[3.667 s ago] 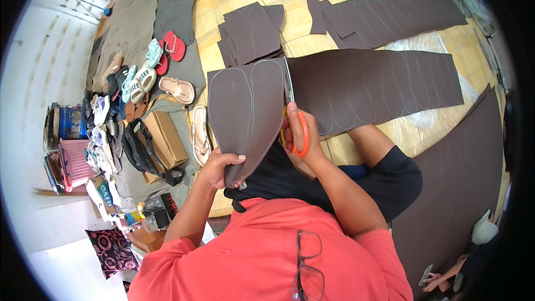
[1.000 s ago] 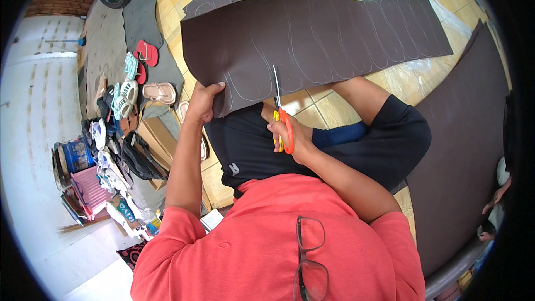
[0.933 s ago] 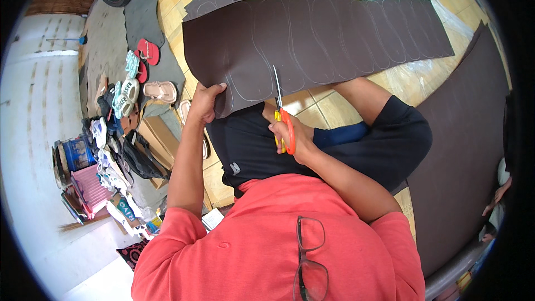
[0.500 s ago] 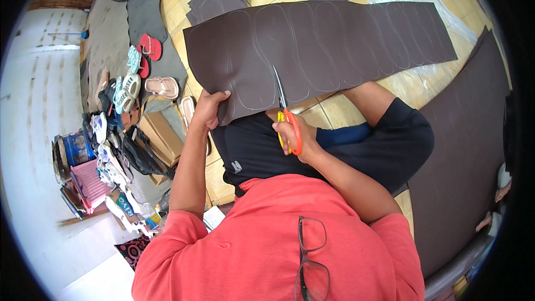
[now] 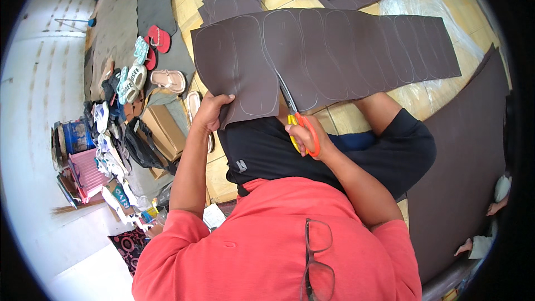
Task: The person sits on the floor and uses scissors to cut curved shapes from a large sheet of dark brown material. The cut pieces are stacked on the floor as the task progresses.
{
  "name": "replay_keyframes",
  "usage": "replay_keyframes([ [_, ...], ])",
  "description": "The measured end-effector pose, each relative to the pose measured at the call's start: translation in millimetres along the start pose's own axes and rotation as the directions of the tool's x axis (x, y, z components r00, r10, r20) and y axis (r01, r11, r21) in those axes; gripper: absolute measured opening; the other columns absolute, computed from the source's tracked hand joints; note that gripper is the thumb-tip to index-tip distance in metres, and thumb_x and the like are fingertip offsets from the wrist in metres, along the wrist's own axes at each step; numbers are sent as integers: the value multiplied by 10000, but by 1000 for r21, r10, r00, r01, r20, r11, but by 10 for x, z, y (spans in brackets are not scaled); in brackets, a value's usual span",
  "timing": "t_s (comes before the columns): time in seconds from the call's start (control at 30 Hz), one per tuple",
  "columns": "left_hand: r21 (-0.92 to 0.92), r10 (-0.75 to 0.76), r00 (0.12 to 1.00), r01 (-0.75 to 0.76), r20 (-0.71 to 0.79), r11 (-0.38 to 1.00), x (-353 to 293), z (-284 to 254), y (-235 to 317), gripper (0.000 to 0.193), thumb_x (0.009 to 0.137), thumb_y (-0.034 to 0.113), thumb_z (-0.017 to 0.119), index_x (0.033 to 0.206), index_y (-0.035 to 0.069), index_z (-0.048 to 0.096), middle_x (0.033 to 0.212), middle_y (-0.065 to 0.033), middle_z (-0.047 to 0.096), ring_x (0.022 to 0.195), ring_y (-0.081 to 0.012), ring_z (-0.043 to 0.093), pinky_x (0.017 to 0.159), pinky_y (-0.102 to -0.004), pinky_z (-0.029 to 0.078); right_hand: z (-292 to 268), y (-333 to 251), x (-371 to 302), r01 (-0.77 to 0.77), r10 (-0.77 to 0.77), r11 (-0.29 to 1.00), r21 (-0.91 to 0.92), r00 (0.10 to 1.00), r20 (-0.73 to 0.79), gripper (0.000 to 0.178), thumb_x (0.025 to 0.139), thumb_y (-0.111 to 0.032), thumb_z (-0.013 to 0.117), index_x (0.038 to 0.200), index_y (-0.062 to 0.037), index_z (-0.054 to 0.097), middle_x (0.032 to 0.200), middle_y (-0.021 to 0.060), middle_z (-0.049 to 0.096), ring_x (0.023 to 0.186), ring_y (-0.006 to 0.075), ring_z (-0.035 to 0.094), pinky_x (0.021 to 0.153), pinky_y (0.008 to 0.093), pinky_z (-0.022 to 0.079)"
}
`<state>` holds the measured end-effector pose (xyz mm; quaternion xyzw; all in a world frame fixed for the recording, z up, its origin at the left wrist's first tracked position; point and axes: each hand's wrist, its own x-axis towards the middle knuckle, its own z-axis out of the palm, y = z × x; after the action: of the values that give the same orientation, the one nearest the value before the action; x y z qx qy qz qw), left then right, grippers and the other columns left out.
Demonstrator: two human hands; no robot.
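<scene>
A long dark brown sheet [image 5: 340, 50], marked all along with pale sole-shaped outlines, stretches across my lap and the floor beyond. My left hand [image 5: 210, 110] pinches its near left corner, thumb on top. Scissors [image 5: 293, 112] with one orange and one yellow handle are gripped in my right hand [image 5: 305, 136]. Their blades reach into a slit that runs in from the sheet's near edge, beside one of the outlines. The blades look nearly closed.
Smaller marked brown pieces [image 5: 229, 0] lie beyond the sheet, near clear plastic wrap [image 5: 415, 5]. Another large brown sheet [image 5: 457, 173] spreads at the right. Left of me are sandals [image 5: 168, 81], a cardboard box [image 5: 163, 128] and piled shoes. Another person's foot [image 5: 463, 247] shows at the right.
The scissors have moved slightly right and tilted, and the slit at the near edge now gapes wider. My left hand keeps its hold on the corner. The whole view has shifted a little.
</scene>
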<state>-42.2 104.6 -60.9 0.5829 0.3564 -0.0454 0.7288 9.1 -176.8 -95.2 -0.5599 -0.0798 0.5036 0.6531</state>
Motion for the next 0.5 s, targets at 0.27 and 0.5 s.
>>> replay_keyframes([
  [0.27,2,-18,1000,18,-8,1000,-120,-53,-81,454,780,-38,588,1228,-45,516,1101,-145,619,953,-240,630,879,-348,502,-258,-309,-136,-296,215,937,187,908,359,278,874,-235,569,917,39,568,656,113,549,519,225,564,508,340,511],
  [0.5,58,0,1000,1,-9,998,-253,-6,6,445,769,-36,592,1210,-51,530,1070,-136,627,936,-226,633,867,-342,504,-372,-487,-242,-370,279,914,168,871,404,274,877,-242,544,926,27,569,674,122,562,588,225,591,592,360,535],
])
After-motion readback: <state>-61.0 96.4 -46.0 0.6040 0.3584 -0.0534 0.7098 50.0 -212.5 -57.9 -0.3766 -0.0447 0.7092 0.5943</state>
